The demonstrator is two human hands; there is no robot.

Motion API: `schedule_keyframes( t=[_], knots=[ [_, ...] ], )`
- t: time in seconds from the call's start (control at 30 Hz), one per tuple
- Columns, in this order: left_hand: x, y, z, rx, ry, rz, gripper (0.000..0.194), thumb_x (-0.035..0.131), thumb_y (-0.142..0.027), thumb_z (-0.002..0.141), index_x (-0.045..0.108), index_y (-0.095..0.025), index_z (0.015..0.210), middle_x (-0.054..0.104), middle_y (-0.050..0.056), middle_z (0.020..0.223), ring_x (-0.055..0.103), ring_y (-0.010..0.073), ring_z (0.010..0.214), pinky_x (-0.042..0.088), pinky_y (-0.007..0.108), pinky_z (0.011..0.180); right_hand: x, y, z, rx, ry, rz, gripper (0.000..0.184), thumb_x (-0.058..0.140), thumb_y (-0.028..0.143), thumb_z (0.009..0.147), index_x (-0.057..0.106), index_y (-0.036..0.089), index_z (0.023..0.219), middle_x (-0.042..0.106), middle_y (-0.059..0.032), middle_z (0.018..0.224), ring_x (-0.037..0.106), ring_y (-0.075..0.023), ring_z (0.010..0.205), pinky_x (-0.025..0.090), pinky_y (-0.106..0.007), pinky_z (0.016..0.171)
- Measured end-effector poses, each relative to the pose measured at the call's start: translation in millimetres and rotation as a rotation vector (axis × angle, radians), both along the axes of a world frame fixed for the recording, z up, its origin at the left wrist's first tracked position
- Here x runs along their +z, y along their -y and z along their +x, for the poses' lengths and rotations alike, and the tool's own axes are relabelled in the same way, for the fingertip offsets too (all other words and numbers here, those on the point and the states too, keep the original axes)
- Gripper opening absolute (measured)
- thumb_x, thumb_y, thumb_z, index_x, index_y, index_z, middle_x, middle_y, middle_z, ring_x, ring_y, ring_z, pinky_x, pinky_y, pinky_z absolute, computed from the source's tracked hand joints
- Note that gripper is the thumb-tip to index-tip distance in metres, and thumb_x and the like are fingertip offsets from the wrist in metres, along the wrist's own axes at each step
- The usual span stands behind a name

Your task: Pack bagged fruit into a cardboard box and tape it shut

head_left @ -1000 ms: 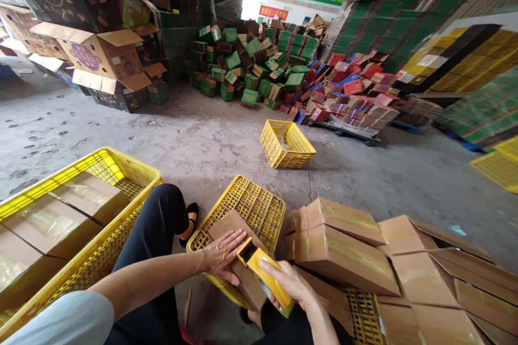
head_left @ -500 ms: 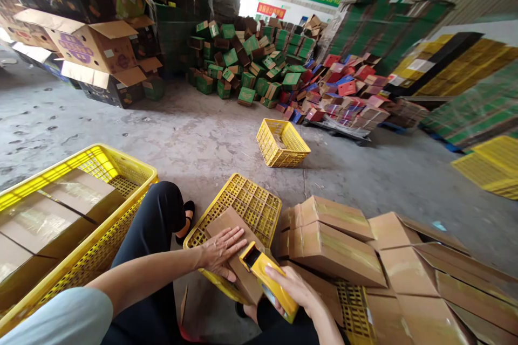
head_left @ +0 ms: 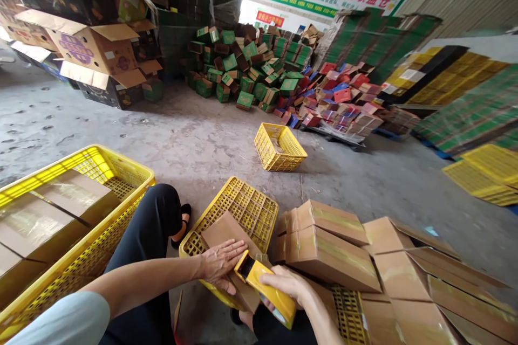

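A small brown cardboard box (head_left: 227,230) lies on an upturned yellow crate (head_left: 254,206) between my knees. Flat on the box, fingers stretched out, rests my left hand (head_left: 222,261). My right hand (head_left: 285,283) is wrapped round a yellow tape dispenser (head_left: 269,294), whose dark front end sits just beside my left fingertips, over the box. The dispenser and my right hand hide the box's near right part. Whether tape is stuck to the box there, I cannot tell.
Several taped cardboard boxes (head_left: 335,250) are stacked close on my right. At my left stands a yellow crate (head_left: 140,170) with boxes inside. Ahead on the concrete floor sits another yellow crate (head_left: 280,153), before a heap of green cartons (head_left: 245,99) and red cartons (head_left: 342,94).
The camera view has shifted slightly. My left hand stays spread on the box, and the tape dispenser in my right hand keeps nearly the same place beside it.
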State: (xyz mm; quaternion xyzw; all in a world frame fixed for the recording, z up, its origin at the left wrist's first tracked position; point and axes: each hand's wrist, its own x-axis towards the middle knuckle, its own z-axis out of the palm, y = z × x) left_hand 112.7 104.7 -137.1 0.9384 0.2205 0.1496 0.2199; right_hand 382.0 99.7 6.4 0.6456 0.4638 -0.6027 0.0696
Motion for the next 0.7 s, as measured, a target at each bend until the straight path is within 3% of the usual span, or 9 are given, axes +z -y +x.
schedule_keyframes(
  t=[0.1, 0.33, 0.57, 0.7],
  knots=[
    [-4.9, 1.1, 0.2, 0.023, 0.017, 0.013, 0.114, 0.051, -0.080, 0.096, 0.009, -0.006, 0.172, 0.018, 0.025, 0.175, 0.019, 0.0394, 0.164, 0.020, 0.053, 0.134, -1.5, 2.7, -15.4, -0.011, 0.089, -0.032, 0.022, 0.057, 0.038, 0.096, 0.062, 0.020, 0.084, 0.069, -0.0060, 0.054, 0.077, -0.0266, 0.058, 0.067, -0.039, 0.069],
    [-5.8, -0.5, -3.9, 0.018, 0.014, 0.060, 0.114, 0.046, -0.081, 0.097, 0.004, -0.007, 0.172, 0.014, 0.024, 0.176, 0.018, 0.0382, 0.165, 0.019, 0.051, 0.135, -2.8, 8.0, -14.3, 0.040, 0.115, 0.080, 0.054, 0.050, 0.066, 0.099, 0.064, 0.020, 0.074, 0.064, -0.0095, 0.053, 0.077, -0.0323, 0.057, 0.069, -0.048, 0.067],
    [-5.3, -5.1, -5.9, -0.028, 0.010, 0.026, 0.116, 0.046, -0.081, 0.096, 0.000, -0.006, 0.172, 0.009, 0.025, 0.176, 0.015, 0.0398, 0.165, 0.020, 0.054, 0.134, -5.5, 13.7, -10.2, 0.029, 0.103, 0.088, 0.054, 0.047, 0.065, 0.101, 0.058, 0.024, 0.066, 0.066, -0.0081, 0.049, 0.073, -0.0272, 0.049, 0.065, -0.035, 0.054],
    [-10.1, -6.0, -6.9, -0.026, 0.036, 0.044, 0.115, 0.052, -0.077, 0.096, 0.001, -0.008, 0.172, 0.011, 0.024, 0.175, 0.017, 0.0393, 0.164, 0.021, 0.054, 0.134, -0.3, 18.8, -7.2, 0.006, 0.109, 0.087, 0.052, 0.047, 0.059, 0.103, 0.057, 0.024, 0.067, 0.065, -0.0054, 0.046, 0.067, -0.0227, 0.042, 0.063, -0.036, 0.052]
  ],
)
